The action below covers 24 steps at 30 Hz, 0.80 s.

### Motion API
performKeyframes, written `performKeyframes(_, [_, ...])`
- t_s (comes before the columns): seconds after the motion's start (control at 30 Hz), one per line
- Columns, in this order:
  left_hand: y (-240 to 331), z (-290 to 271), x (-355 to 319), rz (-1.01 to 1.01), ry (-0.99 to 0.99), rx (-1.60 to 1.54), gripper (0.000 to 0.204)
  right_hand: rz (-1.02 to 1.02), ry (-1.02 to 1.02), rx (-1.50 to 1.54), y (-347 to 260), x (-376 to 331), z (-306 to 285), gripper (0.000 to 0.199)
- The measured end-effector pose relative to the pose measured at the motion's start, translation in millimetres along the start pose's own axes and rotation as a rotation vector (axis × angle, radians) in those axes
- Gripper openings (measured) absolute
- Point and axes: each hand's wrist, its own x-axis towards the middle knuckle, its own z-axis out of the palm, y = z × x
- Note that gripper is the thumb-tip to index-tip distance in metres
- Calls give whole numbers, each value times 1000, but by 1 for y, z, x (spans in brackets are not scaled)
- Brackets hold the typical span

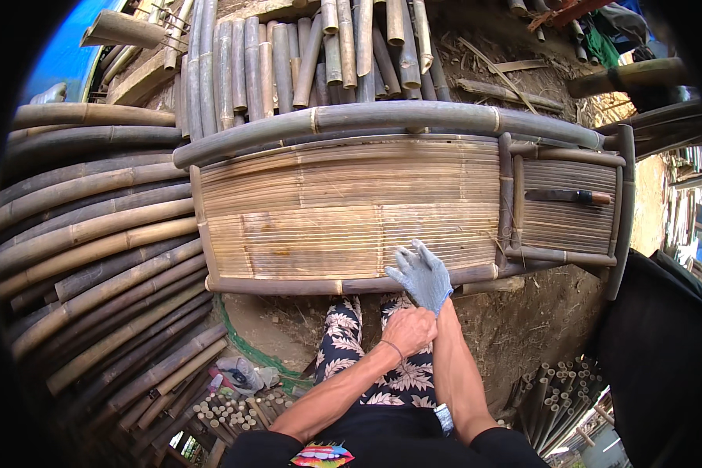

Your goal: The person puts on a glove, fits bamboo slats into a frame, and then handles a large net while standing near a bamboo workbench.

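A grey work glove [431,290] covers my right hand [423,274], whose fingers are spread over the front edge of a bamboo bench [351,286]. My bare left hand [411,329] is closed on the glove's cuff at the right wrist; a thin dark band circles the left wrist. Split bamboo slats [320,234] make up the bench's seat. At its right end, on a smaller slatted section, lies a knife [568,196] with a dark blade and a brown handle.
Long bamboo poles [101,234] are stacked along the left. Behind the bench stand cut bamboo lengths [288,62]. Bundled bamboo pieces [558,398] sit at the lower right, near a black cloth [655,343]. A green hose-like strip [246,343] curves over the dirt floor.
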Motion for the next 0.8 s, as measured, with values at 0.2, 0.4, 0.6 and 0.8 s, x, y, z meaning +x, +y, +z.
performKeyframes(0.2, [-9,1,-3,225,-182,-126,19,250,-79,-52,13,-5,-37,56])
performKeyframes(0.4, [-28,-5,10,259,-175,-179,18,65,78,-28,-14,10,17,75])
performKeyframes(0.6, [-189,-59,130,98,265,13,26,-529,554,-1081,-106,146,19,65])
performKeyframes(0.8, [-367,-130,254,-4,288,629,63,-856,530,-2292,-112,233,39,68])
